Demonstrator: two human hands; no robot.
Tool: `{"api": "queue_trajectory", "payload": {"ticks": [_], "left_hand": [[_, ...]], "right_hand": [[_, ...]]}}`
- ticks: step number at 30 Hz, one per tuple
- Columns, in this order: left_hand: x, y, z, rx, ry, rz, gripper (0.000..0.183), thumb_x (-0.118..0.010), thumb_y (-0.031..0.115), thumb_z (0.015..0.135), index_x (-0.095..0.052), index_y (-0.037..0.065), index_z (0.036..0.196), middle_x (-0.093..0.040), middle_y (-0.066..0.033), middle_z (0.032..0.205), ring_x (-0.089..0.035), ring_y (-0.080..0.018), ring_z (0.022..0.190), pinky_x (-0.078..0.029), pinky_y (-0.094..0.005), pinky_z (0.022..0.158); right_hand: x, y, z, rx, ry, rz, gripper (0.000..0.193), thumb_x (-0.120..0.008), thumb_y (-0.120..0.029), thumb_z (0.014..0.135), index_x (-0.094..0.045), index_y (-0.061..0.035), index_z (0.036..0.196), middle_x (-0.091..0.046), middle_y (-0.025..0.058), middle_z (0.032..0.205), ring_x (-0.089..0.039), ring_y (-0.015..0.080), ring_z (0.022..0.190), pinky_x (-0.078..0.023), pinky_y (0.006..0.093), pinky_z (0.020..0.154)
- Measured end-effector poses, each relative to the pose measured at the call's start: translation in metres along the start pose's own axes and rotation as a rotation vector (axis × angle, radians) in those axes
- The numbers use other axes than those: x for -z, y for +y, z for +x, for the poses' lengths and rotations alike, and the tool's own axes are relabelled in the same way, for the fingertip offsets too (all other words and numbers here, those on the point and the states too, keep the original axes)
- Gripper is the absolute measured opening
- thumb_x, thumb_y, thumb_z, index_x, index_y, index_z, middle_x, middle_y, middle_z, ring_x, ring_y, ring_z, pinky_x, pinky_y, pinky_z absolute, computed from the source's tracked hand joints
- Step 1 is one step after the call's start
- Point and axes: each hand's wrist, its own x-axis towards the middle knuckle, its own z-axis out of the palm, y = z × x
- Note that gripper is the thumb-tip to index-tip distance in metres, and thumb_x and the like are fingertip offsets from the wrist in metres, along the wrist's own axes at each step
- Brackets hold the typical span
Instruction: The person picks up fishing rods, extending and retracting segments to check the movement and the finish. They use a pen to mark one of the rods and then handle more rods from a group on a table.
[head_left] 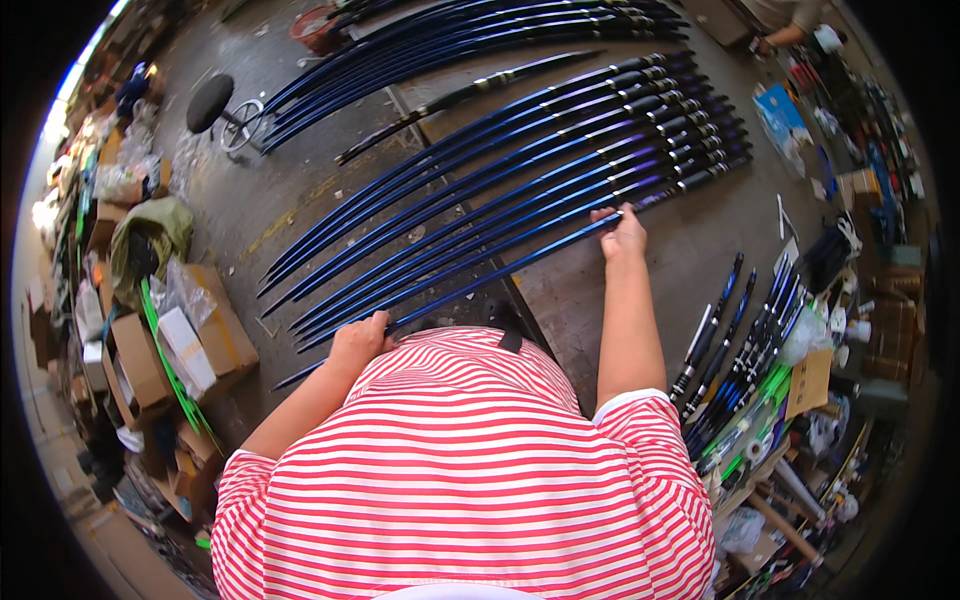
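A long, slim blue fishing rod (pixel 500 273) lies across in front of my body, slanting up toward the right. My left hand (pixel 360 342) is closed around its thinner part, close to my waist. Farther along, my right hand (pixel 625 236) grips it near the dark handle end with the fingers pinched. Just beyond, several similar blue rods (pixel 545 125) lie side by side on the table, their dark, ringed handles to the right. One darker, thicker rod (pixel 470 97) lies apart behind that row.
Another bundle of blue rods (pixel 440 50) lies at the back. Several shorter rods (pixel 765 325) are stacked at the right. A round stool (pixel 210 103) stands at the left, with cardboard boxes (pixel 222 325) nearer me. At the far right back is another person's arm (pixel 790 35).
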Motion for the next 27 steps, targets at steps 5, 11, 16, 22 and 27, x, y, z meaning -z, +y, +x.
{"api": "queue_trajectory", "payload": {"ticks": [5,11,16,22,27], "left_hand": [[0.053,-0.047,-0.076,0.084,0.101,0.0,0.023,-0.062,0.026,0.075,-0.053,0.005,0.079,-0.055,-0.0111,0.066,-0.056,-0.0274,0.061,-0.043,-0.0362,0.052],[0.088,-0.061,-0.13,0.12,0.19,-0.01,0.023,-0.063,0.027,0.075,-0.054,0.006,0.073,-0.052,-0.0089,0.063,-0.053,-0.0268,0.059,-0.041,-0.0359,0.052],[0.092,-0.084,-0.147,0.198,0.175,-0.374,0.022,-0.062,0.025,0.076,-0.058,0.003,0.078,-0.056,-0.0091,0.067,-0.055,-0.0239,0.059,-0.042,-0.0309,0.052],[0.091,-0.05,-0.111,0.152,0.177,-0.692,0.028,-0.06,0.026,0.078,-0.058,0.001,0.089,-0.058,-0.0122,0.08,-0.059,-0.0236,0.076,-0.046,-0.0295,0.069],[0.114,-0.116,-0.132,0.472,0.364,-0.365,0.033,-0.049,0.031,0.087,-0.058,0.0,0.094,-0.059,-0.0141,0.088,-0.056,-0.0263,0.085,-0.043,-0.0328,0.074]], "right_hand": [[0.01,-0.019,-0.009,0.035,-0.138,0.231,0.028,-0.036,-0.034,0.093,-0.048,-0.0111,0.082,-0.033,-0.0032,0.055,-0.031,0.0076,0.043,-0.03,0.0221,0.041],[-0.013,-0.032,-0.057,0.084,-0.133,0.231,0.033,-0.036,-0.037,0.093,-0.052,-0.0114,0.079,-0.035,-0.0035,0.054,-0.03,0.0069,0.042,-0.027,0.0203,0.039],[-0.024,-0.041,-0.084,0.149,-0.134,0.204,0.03,-0.037,-0.032,0.093,-0.05,-0.0099,0.078,-0.033,-0.0023,0.055,-0.028,0.0078,0.043,-0.026,0.021,0.04],[-0.037,-0.028,-0.113,0.163,-0.166,0.204,0.029,-0.039,-0.034,0.093,-0.049,-0.0101,0.08,-0.031,-0.0026,0.054,-0.025,0.0086,0.043,-0.023,0.0218,0.039],[-0.013,-0.048,-0.108,0.227,-0.161,0.179,0.031,-0.04,-0.037,0.091,-0.048,-0.0106,0.077,-0.028,-0.003,0.052,-0.024,0.0083,0.041,-0.021,0.021,0.038]]}}
